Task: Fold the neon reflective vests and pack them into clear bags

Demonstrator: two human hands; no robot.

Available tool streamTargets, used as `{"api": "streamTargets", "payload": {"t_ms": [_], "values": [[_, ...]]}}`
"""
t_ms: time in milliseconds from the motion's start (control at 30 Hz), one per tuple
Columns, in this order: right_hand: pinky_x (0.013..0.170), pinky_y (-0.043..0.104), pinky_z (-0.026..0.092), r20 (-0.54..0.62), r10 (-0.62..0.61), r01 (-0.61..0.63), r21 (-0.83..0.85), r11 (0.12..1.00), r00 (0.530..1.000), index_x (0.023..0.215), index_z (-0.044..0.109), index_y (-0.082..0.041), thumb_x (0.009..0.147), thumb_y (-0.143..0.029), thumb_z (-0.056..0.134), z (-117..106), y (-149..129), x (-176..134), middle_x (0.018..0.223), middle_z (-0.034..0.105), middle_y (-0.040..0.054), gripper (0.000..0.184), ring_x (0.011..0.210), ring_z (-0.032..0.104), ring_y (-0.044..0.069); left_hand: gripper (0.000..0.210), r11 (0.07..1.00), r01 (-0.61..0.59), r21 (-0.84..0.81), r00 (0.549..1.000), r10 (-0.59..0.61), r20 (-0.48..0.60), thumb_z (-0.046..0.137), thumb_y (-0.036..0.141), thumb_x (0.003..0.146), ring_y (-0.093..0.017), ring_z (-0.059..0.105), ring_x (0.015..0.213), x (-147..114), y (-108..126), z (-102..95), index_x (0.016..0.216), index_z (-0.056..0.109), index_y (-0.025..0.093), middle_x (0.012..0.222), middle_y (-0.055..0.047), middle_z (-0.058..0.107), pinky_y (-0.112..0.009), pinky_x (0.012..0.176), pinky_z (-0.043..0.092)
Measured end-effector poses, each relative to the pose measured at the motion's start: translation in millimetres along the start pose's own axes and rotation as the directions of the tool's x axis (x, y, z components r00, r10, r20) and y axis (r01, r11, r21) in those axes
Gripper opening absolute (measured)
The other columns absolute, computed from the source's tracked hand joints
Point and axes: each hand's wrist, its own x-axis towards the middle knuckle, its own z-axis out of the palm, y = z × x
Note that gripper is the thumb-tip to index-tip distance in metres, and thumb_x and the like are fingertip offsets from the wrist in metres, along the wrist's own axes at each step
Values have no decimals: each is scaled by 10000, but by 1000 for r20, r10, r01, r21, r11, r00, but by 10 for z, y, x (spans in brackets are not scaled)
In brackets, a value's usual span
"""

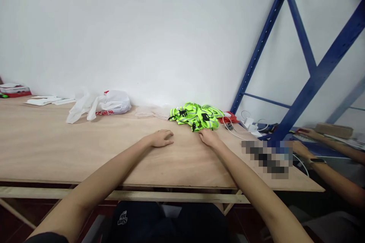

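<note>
My left hand (162,138) lies on the wooden tabletop, holding nothing, its fingers loosely stretched and a little apart. Farther right, my right hand (209,136) rests at the near edge of a crumpled fluorescent yellow-green reflective vest (199,115). Its fingers look loosely extended against the table; they meet the edge of the cloth, but no grip on it shows. Grey reflective bands and black straps or buckles run through the bunched vest, which sits near the wall.
White plastic bags (115,102) and papers (47,100) lie along the back left. Beyond the vest are a red item (232,118) and white cables (238,136). A blue metal rack (313,70) stands at right. Another person's hands (302,150) are at the far right, beside a blurred-out patch.
</note>
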Motion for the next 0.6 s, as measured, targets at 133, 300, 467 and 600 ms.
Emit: {"api": "streamTargets", "payload": {"t_ms": [133, 300, 467, 600], "values": [[863, 401, 464, -69, 88, -92, -54, 994, 994, 850, 732, -180, 931, -261, 508, 53, 15, 27, 1033, 714, 194, 253, 1016, 656, 325, 568, 999, 41, 25, 999, -41, 4, 545, 615, 875, -314, 535, 1289, 3, -76, -3, 1285, 605, 226, 1406, -134, 587, -430, 1112, 352], [781, 326, 463, -54, 27, -28, -21, 999, 998, 793, 702, -208, 946, -308, 501, 137, -84, -37, 911, 733, 116, 271, 885, 668, 253, 678, 980, 191, 54, 982, -189, -29, 449, 694, 899, -397, 343, 1447, -16, -207, -11, 1376, 560, 225, 1568, -190, 400, -631, 1140, 214], [882, 335, 467, -23, -103, 104, 90, 991, 994, 944, 719, -195, 941, -322, 517, 166, -116, -85, 1040, 734, 104, 239, 1000, 650, 243, 786, 955, 280, 95, 960, -279, -24, 366, 755, 902, -430, 217, 1500, -43, -261, -22, 1478, 489, 234, 1616, -202, 290, -716, 1125, 96], [1080, 369, 399, 76, -209, 192, 186, 964, 975, 1255, 670, -230, 965, -409, 517, 196, -195, -96, 1346, 656, 85, 374, 1268, 569, 235, 783, 947, 294, 132, 956, -294, -21, 347, 746, 917, -413, 195, 1511, -39, -243, 4, 1513, 445, 249, 1631, -185, 253, -704, 1134, 91]]}}
